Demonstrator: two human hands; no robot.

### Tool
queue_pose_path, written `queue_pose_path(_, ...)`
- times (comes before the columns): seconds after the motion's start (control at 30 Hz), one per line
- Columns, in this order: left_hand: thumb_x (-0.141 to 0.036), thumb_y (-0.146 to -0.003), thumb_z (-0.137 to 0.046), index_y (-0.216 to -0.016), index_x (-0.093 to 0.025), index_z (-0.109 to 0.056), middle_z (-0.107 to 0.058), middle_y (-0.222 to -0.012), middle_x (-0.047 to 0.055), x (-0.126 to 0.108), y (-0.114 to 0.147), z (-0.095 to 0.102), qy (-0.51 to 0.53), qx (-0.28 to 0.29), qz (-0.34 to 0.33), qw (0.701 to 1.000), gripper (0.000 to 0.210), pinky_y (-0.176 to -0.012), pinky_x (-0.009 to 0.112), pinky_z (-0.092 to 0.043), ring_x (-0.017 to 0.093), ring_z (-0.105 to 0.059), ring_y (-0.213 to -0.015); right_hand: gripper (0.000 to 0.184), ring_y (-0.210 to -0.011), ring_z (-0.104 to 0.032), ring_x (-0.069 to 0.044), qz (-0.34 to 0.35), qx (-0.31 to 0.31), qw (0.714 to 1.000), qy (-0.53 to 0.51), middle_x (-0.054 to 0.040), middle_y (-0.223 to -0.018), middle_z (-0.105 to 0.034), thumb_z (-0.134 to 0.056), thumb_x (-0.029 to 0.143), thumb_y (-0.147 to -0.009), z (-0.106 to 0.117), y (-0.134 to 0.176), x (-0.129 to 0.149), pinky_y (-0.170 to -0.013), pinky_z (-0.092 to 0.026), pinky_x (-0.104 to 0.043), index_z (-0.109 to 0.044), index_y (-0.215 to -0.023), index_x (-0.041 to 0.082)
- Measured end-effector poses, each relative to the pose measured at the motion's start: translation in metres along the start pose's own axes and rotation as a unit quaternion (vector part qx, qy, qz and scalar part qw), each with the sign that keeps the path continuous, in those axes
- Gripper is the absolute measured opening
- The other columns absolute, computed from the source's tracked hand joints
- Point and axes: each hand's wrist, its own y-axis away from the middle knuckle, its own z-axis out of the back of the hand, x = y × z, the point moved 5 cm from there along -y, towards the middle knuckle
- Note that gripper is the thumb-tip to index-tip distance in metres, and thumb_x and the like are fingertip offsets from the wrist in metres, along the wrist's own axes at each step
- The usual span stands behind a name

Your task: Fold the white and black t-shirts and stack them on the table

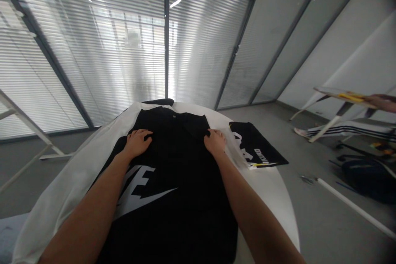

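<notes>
A black T-shirt (185,198) lies spread out, its neckline at the far end and large grey-white letters and a swoosh printed across it. My left hand (138,143) is at the shirt's left shoulder area, fingers bent and closed on the cloth. On the opposite side, my right hand (215,142) grips the shirt near its right shoulder edge, thumb turned inward. The fingertips of both hands are partly hidden against the black fabric. Just right of my right hand lies a folded black garment (262,144) with white print, seemingly in clear plastic.
A white round table (280,198) bears the clothes, with white cloth (77,173) along its left side. A dark item (159,102) sits at the far edge. At right are another table (331,92), a person's hand (382,101), a dark bag (368,177) and a white pole (355,206).
</notes>
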Motion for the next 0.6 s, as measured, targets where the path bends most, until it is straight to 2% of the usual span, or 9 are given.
queue_pose_path(0.1,-0.040,-0.086,-0.044,-0.116,-0.031,-0.067,-0.059,-0.132,0.003,0.000,-0.001,0.001,0.008,-0.004,0.001,1.000,0.039,-0.105,0.053,-0.033,0.030,-0.047,-0.126,0.050,-0.117,-0.053,-0.035,-0.020,0.037,0.999,0.002,-0.0188,-0.124,-0.059,-0.048,0.029,-0.084,0.004,-0.009,-0.012,-0.096,-0.042,-0.049,-0.058,-0.131,0.018)
queue_pose_path(0.23,-0.039,-0.086,-0.045,-0.116,-0.032,-0.067,-0.059,-0.133,0.002,0.000,-0.001,0.000,0.009,-0.003,0.002,1.000,0.038,-0.106,0.052,-0.032,0.030,-0.046,-0.126,0.052,-0.104,-0.062,-0.026,0.026,0.107,0.993,-0.050,-0.0117,-0.115,-0.068,-0.051,0.022,-0.081,0.005,-0.021,-0.015,-0.092,-0.045,-0.036,-0.059,-0.132,0.018)
queue_pose_path(0.33,-0.039,-0.086,-0.045,-0.117,-0.032,-0.067,-0.058,-0.133,0.002,0.001,-0.001,-0.001,0.006,-0.001,0.000,1.000,0.039,-0.106,0.052,-0.032,0.030,-0.046,-0.126,0.052,-0.092,-0.065,-0.021,0.032,0.145,0.979,-0.136,-0.0079,-0.112,-0.071,-0.055,0.017,-0.075,0.006,-0.022,-0.014,-0.084,-0.048,-0.030,-0.063,-0.127,0.017)
queue_pose_path(0.4,-0.039,-0.086,-0.045,-0.117,-0.032,-0.067,-0.058,-0.133,0.002,0.001,-0.001,-0.001,0.006,-0.002,-0.001,1.000,0.039,-0.106,0.052,-0.032,0.030,-0.046,-0.126,0.049,-0.088,-0.066,-0.020,0.022,0.164,0.965,-0.201,-0.0077,-0.113,-0.070,-0.055,0.016,-0.073,0.005,-0.021,-0.013,-0.078,-0.050,-0.029,-0.067,-0.121,0.016)
queue_pose_path(0.5,-0.038,-0.086,-0.045,-0.117,-0.031,-0.067,-0.058,-0.133,0.002,0.001,0.000,0.000,0.008,-0.005,-0.003,1.000,0.039,-0.106,0.053,-0.032,0.030,-0.046,-0.126,0.039,-0.088,-0.066,-0.020,-0.003,0.160,0.938,-0.307,-0.0065,-0.114,-0.070,-0.053,0.018,-0.073,0.004,-0.019,-0.014,-0.073,-0.051,-0.029,-0.072,-0.107,0.018)
queue_pose_path(0.6,-0.038,-0.086,-0.045,-0.117,-0.031,-0.067,-0.058,-0.133,0.003,0.001,0.000,0.000,0.011,-0.003,-0.004,1.000,0.039,-0.106,0.053,-0.031,0.030,-0.046,-0.126,0.029,-0.083,-0.066,-0.021,-0.086,0.179,0.883,-0.425,-0.0071,-0.101,-0.074,-0.057,0.026,-0.072,-0.003,-0.018,-0.019,-0.070,-0.053,-0.031,-0.074,-0.094,0.017)
